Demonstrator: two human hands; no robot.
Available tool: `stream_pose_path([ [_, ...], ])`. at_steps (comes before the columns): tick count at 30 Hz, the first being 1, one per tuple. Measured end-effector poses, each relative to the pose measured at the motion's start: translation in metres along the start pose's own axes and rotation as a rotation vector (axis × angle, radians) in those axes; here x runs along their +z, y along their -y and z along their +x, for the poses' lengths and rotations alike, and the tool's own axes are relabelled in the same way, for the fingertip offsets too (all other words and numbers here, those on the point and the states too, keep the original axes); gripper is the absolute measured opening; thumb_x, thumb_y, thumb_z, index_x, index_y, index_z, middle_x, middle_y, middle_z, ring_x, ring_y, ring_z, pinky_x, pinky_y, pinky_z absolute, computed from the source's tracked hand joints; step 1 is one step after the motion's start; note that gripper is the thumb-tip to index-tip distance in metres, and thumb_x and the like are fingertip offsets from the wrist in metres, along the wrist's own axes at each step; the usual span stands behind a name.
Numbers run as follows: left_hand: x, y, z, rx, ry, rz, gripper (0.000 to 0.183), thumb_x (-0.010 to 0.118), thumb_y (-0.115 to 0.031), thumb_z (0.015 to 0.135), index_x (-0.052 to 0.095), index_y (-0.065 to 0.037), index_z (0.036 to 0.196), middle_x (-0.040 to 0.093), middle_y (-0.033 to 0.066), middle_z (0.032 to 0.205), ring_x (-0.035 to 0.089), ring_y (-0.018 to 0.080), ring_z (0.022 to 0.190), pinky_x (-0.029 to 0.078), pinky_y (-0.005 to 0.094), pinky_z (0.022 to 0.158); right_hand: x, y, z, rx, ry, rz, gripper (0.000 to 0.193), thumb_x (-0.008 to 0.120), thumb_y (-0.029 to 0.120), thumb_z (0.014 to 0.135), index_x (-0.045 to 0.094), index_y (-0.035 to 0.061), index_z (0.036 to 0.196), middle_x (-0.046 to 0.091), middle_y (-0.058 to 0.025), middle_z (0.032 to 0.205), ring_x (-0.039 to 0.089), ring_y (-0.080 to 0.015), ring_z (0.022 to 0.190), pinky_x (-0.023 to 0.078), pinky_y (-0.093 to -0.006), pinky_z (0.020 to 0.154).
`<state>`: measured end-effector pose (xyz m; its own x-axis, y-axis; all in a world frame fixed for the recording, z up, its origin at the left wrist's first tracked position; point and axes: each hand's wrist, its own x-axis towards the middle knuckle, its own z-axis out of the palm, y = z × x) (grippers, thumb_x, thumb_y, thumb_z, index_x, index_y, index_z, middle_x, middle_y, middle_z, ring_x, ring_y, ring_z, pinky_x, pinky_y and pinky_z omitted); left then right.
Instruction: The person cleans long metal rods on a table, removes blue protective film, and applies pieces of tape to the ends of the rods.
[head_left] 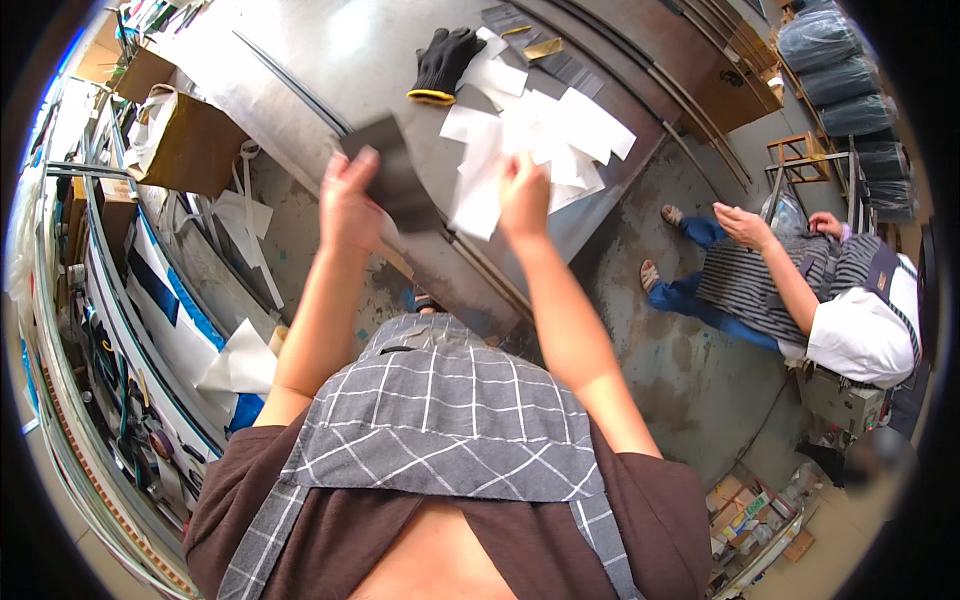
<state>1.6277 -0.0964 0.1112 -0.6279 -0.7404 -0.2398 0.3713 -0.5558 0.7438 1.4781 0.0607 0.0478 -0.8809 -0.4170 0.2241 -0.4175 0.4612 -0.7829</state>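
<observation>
My left hand (350, 195) grips a thin dark grey rectangular sheet (398, 170) by its left edge, over the table's near edge. Motion blurs the sheet and the fingers a little. In a closed pinch, my right hand (525, 200) holds a white sheet of paper (476, 195) that hangs to its left. Just beyond it, loose white sheets (590, 125) lie in an overlapping pile on the metal table (300, 60). A black knit glove (443, 62) with a yellow cuff rests to the left of the pile.
Dark grey strips (560, 62) with a yellowish piece lie behind the pile. Long metal bars (670, 85) run along the table's right side. A cardboard box (190, 140) and racks of material stand left. At right, another person (800, 280) sits in a striped apron.
</observation>
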Motion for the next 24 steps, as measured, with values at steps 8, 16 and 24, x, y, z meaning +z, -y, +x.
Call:
stream_pose_path([
  [8, -0.107, -0.061, -0.009, -0.169, 0.247, 0.515, 0.026, 0.063, -0.006, 0.088, 0.061, -0.003, 0.114, 0.068, 0.0053, 0.106, 0.064, 0.0139, 0.097, 0.050, 0.0288, 0.089, -0.063, -0.017, -0.066, 0.058, 0.358, -0.360, 0.039, 0.072, 0.040, 0.082, 0.056, 0.0049, 0.087, 0.061, -0.0154, 0.086, 0.058, -0.0352, 0.080, 0.048, -0.0447, 0.073],
  [16, -0.109, 0.025, -0.033, -0.450, 0.072, 0.590, 0.017, 0.072, -0.022, 0.088, 0.069, -0.005, 0.090, 0.066, -0.0030, 0.080, 0.058, 0.0052, 0.070, 0.046, 0.0228, 0.066, -0.096, -0.067, -0.183, 0.279, 0.379, -0.318, 0.041, 0.061, 0.042, 0.091, 0.054, 0.0038, 0.076, 0.061, -0.0156, 0.074, 0.061, -0.0361, 0.075, 0.047, -0.0460, 0.066],
  [24, -0.058, 0.057, -0.021, -0.390, 0.201, 0.600, 0.019, 0.074, -0.021, 0.087, 0.068, -0.003, 0.087, 0.067, -0.0012, 0.079, 0.059, 0.0055, 0.067, 0.048, 0.0223, 0.061, -0.130, -0.021, -0.167, 0.343, 0.420, -0.283, 0.055, 0.051, 0.047, 0.096, 0.052, 0.0010, 0.067, 0.054, -0.0204, 0.061, 0.055, -0.0437, 0.061, 0.043, -0.0475, 0.056],
])
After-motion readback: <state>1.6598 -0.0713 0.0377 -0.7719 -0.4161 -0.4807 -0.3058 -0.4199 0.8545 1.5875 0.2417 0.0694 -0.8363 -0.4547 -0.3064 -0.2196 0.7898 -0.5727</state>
